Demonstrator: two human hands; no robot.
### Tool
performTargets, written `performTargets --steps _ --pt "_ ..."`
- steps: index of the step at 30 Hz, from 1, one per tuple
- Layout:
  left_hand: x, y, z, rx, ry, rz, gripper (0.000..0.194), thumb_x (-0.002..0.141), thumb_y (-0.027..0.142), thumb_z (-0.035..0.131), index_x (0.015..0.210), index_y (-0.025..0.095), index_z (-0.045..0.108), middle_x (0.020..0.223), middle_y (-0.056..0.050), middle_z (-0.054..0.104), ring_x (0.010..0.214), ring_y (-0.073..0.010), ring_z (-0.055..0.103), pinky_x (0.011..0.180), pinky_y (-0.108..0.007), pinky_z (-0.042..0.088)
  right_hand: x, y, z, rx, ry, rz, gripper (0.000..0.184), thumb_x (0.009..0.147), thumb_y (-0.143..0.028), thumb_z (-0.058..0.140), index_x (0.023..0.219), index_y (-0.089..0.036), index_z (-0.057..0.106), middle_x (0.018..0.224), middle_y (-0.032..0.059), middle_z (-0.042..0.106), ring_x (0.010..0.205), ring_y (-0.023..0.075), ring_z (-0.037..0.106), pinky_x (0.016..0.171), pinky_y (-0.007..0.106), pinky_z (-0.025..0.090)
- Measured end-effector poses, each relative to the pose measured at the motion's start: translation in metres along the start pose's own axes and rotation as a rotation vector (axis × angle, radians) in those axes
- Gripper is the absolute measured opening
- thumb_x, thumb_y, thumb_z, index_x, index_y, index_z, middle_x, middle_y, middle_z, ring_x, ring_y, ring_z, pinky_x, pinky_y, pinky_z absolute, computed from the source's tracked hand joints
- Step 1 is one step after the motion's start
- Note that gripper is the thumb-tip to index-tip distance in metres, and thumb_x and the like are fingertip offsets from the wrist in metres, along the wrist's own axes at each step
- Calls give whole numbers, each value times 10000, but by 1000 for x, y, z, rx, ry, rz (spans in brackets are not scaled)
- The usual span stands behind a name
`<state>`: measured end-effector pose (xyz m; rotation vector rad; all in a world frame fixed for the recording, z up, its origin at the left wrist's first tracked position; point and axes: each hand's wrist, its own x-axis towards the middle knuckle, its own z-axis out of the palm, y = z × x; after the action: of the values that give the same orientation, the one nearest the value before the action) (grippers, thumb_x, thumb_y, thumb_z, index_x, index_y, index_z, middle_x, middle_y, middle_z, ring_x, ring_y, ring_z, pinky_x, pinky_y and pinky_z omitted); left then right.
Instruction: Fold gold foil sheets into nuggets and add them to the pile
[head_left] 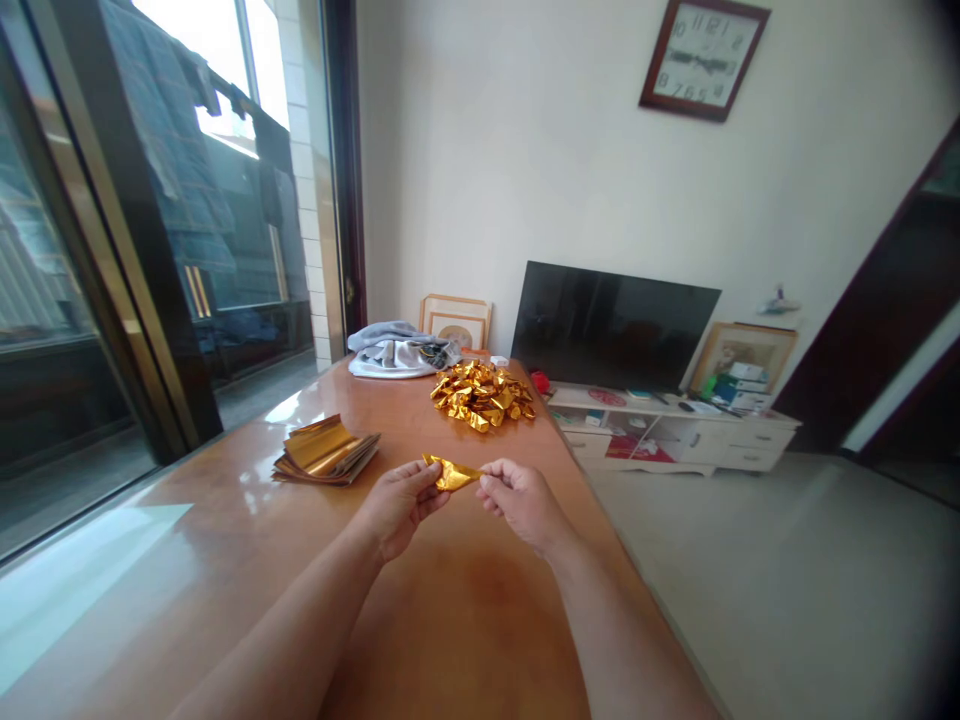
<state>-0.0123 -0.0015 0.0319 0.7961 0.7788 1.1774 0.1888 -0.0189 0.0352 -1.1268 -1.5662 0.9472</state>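
Between my two hands is a folded gold foil paper (454, 474), shiny and pointed at both ends. My left hand (405, 503) grips its left part, thumb on top and fingers beneath. At the right tip, my right hand (520, 500) pinches the foil between thumb and fingers. Farther back on the table lies a heap of folded gold foil pieces (484, 397). A stack of flat gold foil sheets (324, 452), slightly curled, rests to the left of my left hand.
The glossy wooden table (465, 620) has its right edge beside my right forearm. Grey and white cloth (401, 350) lies bundled at its far end. Beyond stand a television (611, 325) and a low white cabinet (739, 445). A glass sliding door (135, 250) is at the left.
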Motion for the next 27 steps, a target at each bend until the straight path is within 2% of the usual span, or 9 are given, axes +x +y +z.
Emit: performTargets --steps 4,8,16,21,27 --pt "1 -1 -2 26 22 0 41 850 129 693 886 110 698 913 -69 713 730 -109 682 674 -200 598 2 2 1 -221 100 -228 247 860 -259 595 1088 -209 677 937 33 705 787 161 629 717 275 489" --pt "0 -1 -1 43 41 1 31 845 124 696 870 106 698 887 -70 709 716 -107 679 671 -194 595 2 1 -2 -418 84 -372 187 863 -184 587 995 -232 710 921 27 688 796 160 617 709 265 463" --pt "-1 1 1 36 63 -29 20 821 104 717 823 102 697 824 -73 718 647 -98 664 623 -182 584 -1 1 -4 -639 89 -464 126 908 -187 577 911 -236 692 861 24 676 812 170 603 724 259 428" --pt "-1 1 2 18 74 -54 32 832 84 688 805 101 688 814 -73 720 620 -94 659 598 -175 581 -2 1 2 -755 171 -497 149 947 -203 529 894 -223 667 863 48 676 848 197 606 753 285 422" --pt "0 1 1 -25 105 -56 64 812 73 704 771 108 670 760 -68 711 611 -99 662 603 -175 585 -5 1 7 -704 156 -515 192 945 -187 512 975 -233 696 930 65 696 907 213 616 820 304 456"
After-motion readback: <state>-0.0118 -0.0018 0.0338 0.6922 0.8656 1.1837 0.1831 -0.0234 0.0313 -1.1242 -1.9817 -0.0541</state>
